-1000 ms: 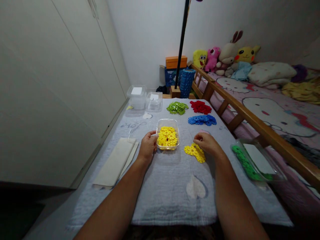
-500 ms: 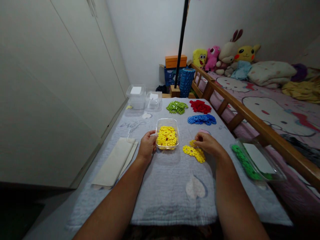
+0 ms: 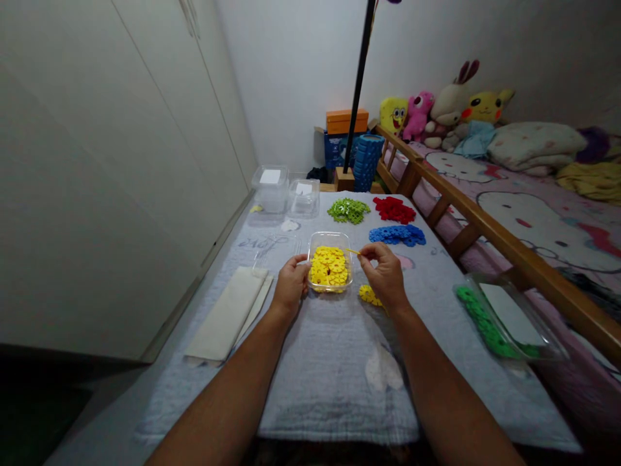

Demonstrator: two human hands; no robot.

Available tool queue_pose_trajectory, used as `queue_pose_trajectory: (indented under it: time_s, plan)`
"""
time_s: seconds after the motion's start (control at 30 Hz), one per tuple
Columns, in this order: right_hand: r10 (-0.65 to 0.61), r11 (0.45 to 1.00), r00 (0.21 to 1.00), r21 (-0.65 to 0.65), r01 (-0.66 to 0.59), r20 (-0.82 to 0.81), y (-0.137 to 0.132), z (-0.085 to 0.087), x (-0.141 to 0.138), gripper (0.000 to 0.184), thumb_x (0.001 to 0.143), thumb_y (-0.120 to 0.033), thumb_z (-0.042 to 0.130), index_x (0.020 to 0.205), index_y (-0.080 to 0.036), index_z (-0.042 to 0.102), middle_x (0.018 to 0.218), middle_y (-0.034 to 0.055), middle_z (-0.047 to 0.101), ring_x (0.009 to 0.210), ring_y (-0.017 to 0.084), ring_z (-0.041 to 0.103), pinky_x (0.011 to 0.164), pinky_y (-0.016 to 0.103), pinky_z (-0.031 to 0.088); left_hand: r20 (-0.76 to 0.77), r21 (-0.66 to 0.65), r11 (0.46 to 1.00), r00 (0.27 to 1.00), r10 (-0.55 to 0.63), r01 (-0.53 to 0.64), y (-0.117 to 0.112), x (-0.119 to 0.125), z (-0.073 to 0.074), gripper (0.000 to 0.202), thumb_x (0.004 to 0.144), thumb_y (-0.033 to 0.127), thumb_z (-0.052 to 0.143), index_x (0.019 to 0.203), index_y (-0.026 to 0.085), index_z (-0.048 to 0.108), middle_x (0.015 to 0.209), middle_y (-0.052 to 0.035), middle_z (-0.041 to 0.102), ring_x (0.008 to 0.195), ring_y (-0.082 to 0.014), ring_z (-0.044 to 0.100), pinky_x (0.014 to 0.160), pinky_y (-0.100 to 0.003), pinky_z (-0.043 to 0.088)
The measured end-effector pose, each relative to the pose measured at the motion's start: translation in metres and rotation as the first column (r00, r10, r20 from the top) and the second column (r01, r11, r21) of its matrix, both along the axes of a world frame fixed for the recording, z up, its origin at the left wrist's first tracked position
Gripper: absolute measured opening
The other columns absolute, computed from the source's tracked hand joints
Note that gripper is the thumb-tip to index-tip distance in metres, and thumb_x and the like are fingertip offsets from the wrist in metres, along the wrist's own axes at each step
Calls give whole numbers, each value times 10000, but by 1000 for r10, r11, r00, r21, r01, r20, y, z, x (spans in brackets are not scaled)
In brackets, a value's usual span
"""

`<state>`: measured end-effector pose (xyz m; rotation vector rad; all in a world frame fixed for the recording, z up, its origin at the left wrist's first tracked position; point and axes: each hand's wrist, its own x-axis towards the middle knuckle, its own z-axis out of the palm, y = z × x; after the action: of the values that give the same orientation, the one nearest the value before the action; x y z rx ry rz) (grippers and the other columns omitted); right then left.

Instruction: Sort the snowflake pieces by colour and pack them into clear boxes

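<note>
A clear plastic box [image 3: 330, 239] stands mid-table with several yellow flower-shaped discs [image 3: 328, 266] in it. My left hand [image 3: 293, 285] grips its left wall, thumb at the rim. Just right of the box, my right hand [image 3: 384, 272] pinches one yellow disc [image 3: 353, 251], seen edge-on and raised near the box's right rim. Below that hand, more yellow discs [image 3: 369, 295] lie on the cloth, partly hidden by the hand and wrist.
Green [image 3: 348, 210], red [image 3: 394, 210] and blue [image 3: 398, 235] disc piles lie farther back. A lidded box of dark green discs [image 3: 490, 327] sits right, by the wooden bed rail [image 3: 485, 223]. Folded cloth [image 3: 228, 317] lies left; clear boxes [image 3: 270, 191] stand back left.
My right hand has lifted a yellow disc from the small pile and carried it left and away from me, to the box's right rim. My left hand stays on the box.
</note>
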<state>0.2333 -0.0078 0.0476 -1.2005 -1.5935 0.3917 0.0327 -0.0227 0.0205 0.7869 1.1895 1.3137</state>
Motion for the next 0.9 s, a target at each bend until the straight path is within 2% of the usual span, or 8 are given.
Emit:
queue_pose_trajectory:
  time_s: [0.1, 0.27, 0.43, 0.53, 0.6, 0.77, 0.9]
  plan:
    - [-8, 999, 999, 34, 6, 52, 4, -1, -9, 42, 823, -223, 561, 790, -222, 587, 799, 22, 621, 779, 182, 589, 737, 307, 482, -7, -7, 1000, 1000, 2, -2, 0, 0, 1, 388, 714, 343, 664, 1049, 171, 572, 482, 115, 432, 345, -56, 310, 355, -174, 222]
    - [53, 998, 994, 19, -55, 96, 4, -2, -10, 77, 840, -239, 565, 867, -219, 635, 912, 61, 688, 898, 216, 631, 829, 349, 498, 22, -14, 1000, 1000, -3, 3, 0, 0, 1, 392, 707, 348, 679, 1041, 173, 569, 472, 122, 413, 339, -50, 292, 363, -171, 204]
    - [-39, 999, 997, 18, 37, 69, 3, -3, 10, 115, 853, -267, 546, 824, -221, 647, 872, 51, 699, 872, 211, 636, 834, 348, 492, 12, -1, 1000, 1000, 6, -6, 0, 0, 1, 384, 702, 336, 676, 1034, 171, 573, 483, 115, 431, 343, -52, 302, 359, -172, 212]
    - [-59, 994, 994, -84, 67, 88, 7, -7, 31, 131, 833, -294, 554, 803, -215, 654, 834, 38, 695, 815, 197, 629, 788, 329, 487, 15, -3, 1000, 1000, 10, -10, 1, 0, 1, 389, 703, 337, 673, 1040, 171, 574, 488, 115, 431, 342, -51, 301, 359, -173, 203]
    - [-22, 978, 990, -201, 51, 141, 9, -12, 45, 117, 794, -298, 582, 771, -210, 656, 779, 26, 685, 753, 187, 615, 732, 314, 474, 20, -6, 1000, 1000, 11, -11, 1, 0, 1, 387, 701, 334, 675, 1037, 172, 573, 487, 119, 421, 341, -51, 299, 360, -174, 205]
    - [226, 870, 926, -491, -52, 303, 8, -23, 67, 131, 709, -311, 680, 750, -187, 680, 688, -2, 645, 648, 160, 561, 610, 274, 404, 24, 2, 1000, 1000, 6, -6, 0, 0, 1, 381, 703, 337, 678, 1029, 172, 568, 486, 123, 413, 342, -50, 292, 359, -178, 206]
    - [340, 823, 860, -563, -76, 380, 4, -27, 65, 158, 639, -258, 755, 765, -199, 679, 718, -11, 628, 659, 154, 547, 600, 262, 373, 23, 10, 1000, 1000, 1, -1, 0, 0, 1, 390, 698, 327, 674, 1038, 169, 565, 487, 125, 412, 347, -51, 292, 356, -180, 208]
